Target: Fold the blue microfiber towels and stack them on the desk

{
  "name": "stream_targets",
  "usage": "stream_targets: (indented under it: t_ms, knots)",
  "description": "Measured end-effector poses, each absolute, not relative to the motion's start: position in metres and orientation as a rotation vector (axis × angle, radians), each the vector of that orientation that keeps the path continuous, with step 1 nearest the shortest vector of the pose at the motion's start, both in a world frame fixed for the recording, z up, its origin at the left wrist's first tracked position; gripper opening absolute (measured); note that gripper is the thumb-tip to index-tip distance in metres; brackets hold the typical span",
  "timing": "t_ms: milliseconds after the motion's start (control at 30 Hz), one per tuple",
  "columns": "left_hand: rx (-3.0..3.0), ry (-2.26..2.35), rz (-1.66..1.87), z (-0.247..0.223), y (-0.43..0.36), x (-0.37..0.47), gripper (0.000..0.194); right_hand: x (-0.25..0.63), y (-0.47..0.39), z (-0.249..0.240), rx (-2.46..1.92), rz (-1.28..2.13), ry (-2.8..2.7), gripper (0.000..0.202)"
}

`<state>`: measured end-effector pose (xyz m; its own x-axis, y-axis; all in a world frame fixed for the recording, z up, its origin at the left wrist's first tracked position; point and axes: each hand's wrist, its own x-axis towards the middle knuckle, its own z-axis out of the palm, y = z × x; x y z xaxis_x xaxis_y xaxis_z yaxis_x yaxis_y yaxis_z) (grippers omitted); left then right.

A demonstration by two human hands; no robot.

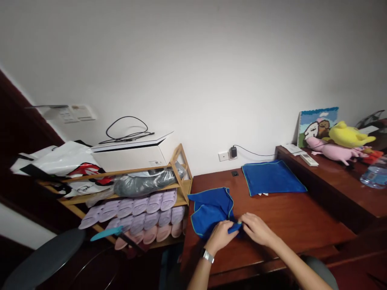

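Note:
A crumpled blue cloth point(213, 203) with green-edged trim lies on the left part of the brown desk point(278, 213). My left hand point(220, 237), below a silver watch, is closed on the cloth's near edge. Beside it, my right hand point(256, 228) pinches a corner of the same cloth, raised slightly off the desk. The two hands are close together. Farther back on the right lies a second blue cloth point(272, 177), spread flat in a folded rectangle, with small white tags at its near edge.
A wooden rack point(183, 183) left of the desk holds rows of slippers point(139, 205), a white box point(136, 155) and plastic bags. On the raised side shelf point(335, 177) are a remote point(309, 160), plush toys point(347, 135), a picture and a water bottle point(374, 176). A charger point(233, 152) is plugged into the wall.

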<state>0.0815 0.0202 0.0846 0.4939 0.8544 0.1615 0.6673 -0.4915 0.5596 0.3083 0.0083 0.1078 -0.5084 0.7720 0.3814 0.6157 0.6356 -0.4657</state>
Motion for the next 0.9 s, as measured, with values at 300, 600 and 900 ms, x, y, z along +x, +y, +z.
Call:
stream_targets:
  t_ms: [300,600,900]
  knots:
    - [1.997,1.442,0.79,0.048,-0.026,0.062,0.026,0.398,-0.001,0.08,-1.285,0.163,-2.022,0.021]
    - [1.965,1.358,0.943,0.07,-0.076,0.117,0.055,0.335,-0.044,0.108,-1.098,0.502,-2.195,0.071]
    - [1.77,1.432,0.884,0.061,-0.082,0.099,0.034,0.32,-0.053,0.122,-1.093,0.876,-2.039,0.029]
